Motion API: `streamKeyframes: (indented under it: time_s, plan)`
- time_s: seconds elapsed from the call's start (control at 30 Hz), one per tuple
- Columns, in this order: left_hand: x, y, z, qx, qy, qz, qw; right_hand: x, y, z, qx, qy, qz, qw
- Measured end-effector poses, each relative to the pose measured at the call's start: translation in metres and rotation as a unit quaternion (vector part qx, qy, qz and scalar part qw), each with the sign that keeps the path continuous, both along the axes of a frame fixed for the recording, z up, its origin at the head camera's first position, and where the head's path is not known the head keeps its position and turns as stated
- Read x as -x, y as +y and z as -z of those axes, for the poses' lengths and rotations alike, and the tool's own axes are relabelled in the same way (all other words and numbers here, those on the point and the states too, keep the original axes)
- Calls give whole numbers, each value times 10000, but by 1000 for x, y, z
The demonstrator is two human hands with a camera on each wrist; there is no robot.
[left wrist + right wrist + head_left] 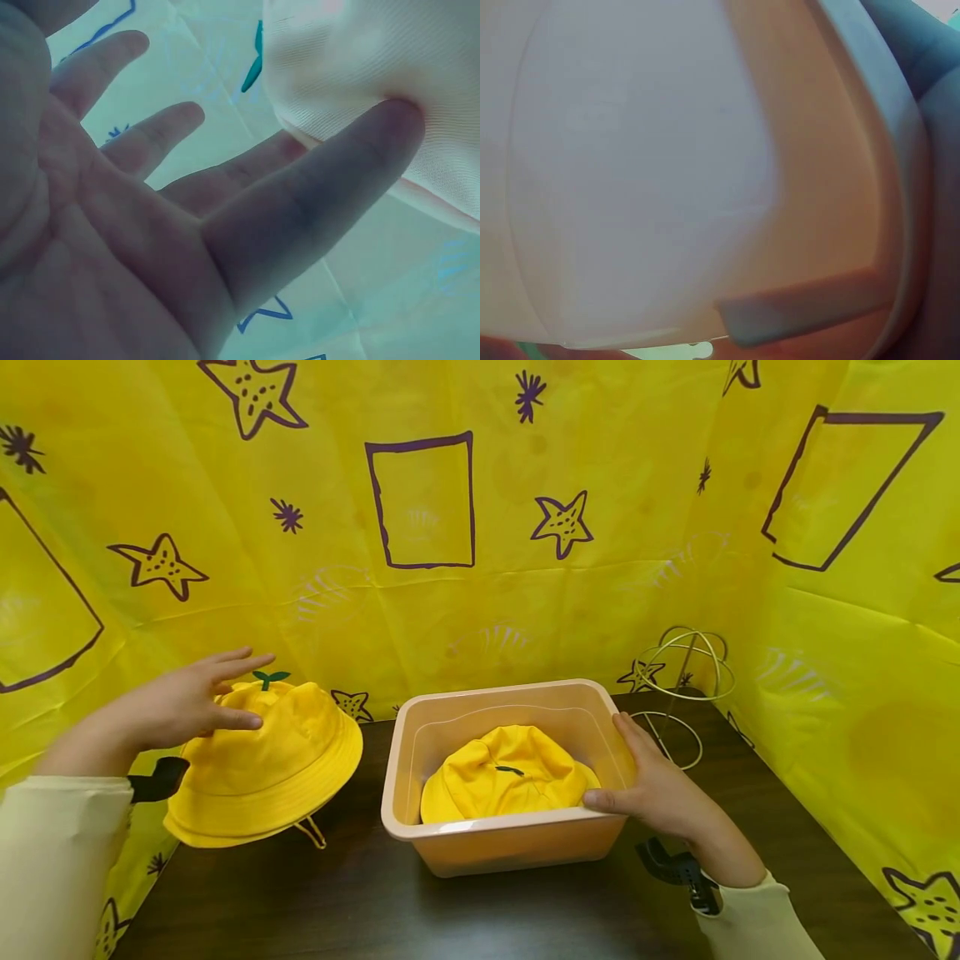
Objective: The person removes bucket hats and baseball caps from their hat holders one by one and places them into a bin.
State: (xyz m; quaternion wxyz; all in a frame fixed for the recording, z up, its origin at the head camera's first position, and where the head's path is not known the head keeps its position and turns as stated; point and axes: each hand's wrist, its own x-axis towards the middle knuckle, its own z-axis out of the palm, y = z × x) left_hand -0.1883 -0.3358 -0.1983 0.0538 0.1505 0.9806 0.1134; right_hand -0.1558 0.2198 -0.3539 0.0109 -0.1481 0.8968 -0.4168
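Observation:
At the left, a yellow bucket hat (270, 752) with a green sprout on top is tilted, and a thin yellow loop shows under its brim. My left hand (176, 706) pinches the crown. In the left wrist view the thumb (330, 195) dents the fabric, the index fingertip is hidden behind it, and the other fingers stand spread. My right hand (663, 785) grips the right end of a pinkish-beige plastic basin (517, 847), thumb at the front rim. A second yellow hat (510, 772) with a small green sprout lies inside.
A gold wire stand (686, 668) with a rounded top is behind the basin at the right. The dark wooden table (360, 910) meets yellow cloth walls (480, 610) with purple stars and frames at the back and sides.

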Motion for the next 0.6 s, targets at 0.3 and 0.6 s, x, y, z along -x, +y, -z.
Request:
streamKeyframes:
  time_s: [0.3, 0.6]
  plan:
    - [9, 0, 7, 277, 123, 58, 9995, 1, 0, 1, -16, 14, 9, 10000]
    - [15, 0, 14, 409, 138, -51, 9991, 0, 0, 0, 28, -26, -11, 10000]
